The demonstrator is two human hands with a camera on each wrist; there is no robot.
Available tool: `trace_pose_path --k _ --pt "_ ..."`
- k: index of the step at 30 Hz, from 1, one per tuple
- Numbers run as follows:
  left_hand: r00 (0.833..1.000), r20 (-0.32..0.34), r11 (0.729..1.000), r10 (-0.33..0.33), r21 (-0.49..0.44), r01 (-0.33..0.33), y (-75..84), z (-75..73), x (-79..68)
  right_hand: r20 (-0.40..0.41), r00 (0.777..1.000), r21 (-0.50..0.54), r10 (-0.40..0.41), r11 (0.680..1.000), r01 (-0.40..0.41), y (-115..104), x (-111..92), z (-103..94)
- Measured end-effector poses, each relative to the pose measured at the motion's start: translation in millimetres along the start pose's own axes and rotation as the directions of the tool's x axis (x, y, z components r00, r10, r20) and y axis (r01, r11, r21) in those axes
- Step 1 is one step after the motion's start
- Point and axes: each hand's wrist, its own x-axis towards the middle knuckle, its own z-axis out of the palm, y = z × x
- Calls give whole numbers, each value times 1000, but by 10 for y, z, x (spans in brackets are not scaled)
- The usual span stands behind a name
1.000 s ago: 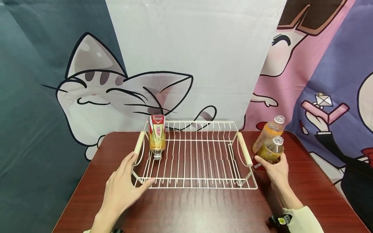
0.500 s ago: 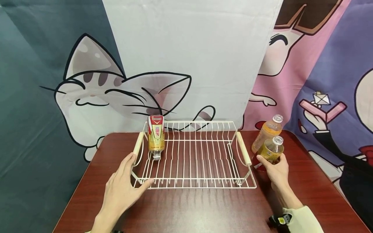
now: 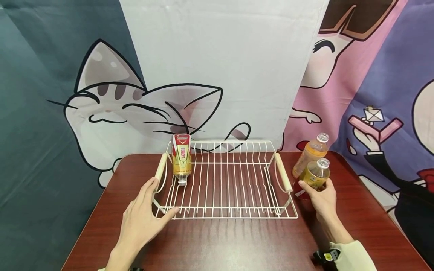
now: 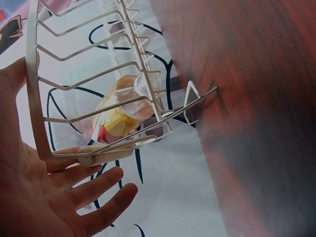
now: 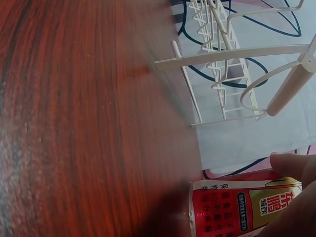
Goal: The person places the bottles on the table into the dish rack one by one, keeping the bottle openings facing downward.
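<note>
A white wire dish rack (image 3: 223,207) with pale handles stands on the table. Inside its left end a yellow-and-red drink bottle (image 3: 182,156) lies with its neck toward me. My left hand (image 3: 140,222) is at the rack's front left corner, fingers spread beside the left handle (image 4: 106,154) and thumb by the front rail. To the right of the rack, my right hand (image 3: 323,199) grips an upright drink bottle (image 3: 313,176), with the thumb on its near left side. The red base and printed label of this gripped bottle (image 5: 244,205) show in the right wrist view.
Directly behind the gripped bottle stands an orange drink bottle (image 3: 310,154), partly hidden by it. A cloth backdrop with cartoon figures (image 3: 223,75) hangs at the table's back edge. The reddish-brown wooden table (image 3: 234,244) extends in front of the rack.
</note>
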Motion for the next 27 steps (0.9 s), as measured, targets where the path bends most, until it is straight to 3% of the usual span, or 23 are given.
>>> trace_pose_path --k 4,9,17,27 --pt "1000 3 1000 -2 -4 2 -3 -7 6 -16 1000 30 -8 1000 8 -21 -18 -29" --pt "1000 4 1000 7 -10 -7 9 -23 14 -78 994 49 -82 995 86 -102 -118 -95" --pt "1000 7 1000 6 -14 -6 29 -43 -6 -160 956 -24 -247 969 246 -270 -300 -220" --pt "1000 13 1000 13 -19 -13 23 -23 5 -210 909 36 -359 927 374 -544 -569 -378"
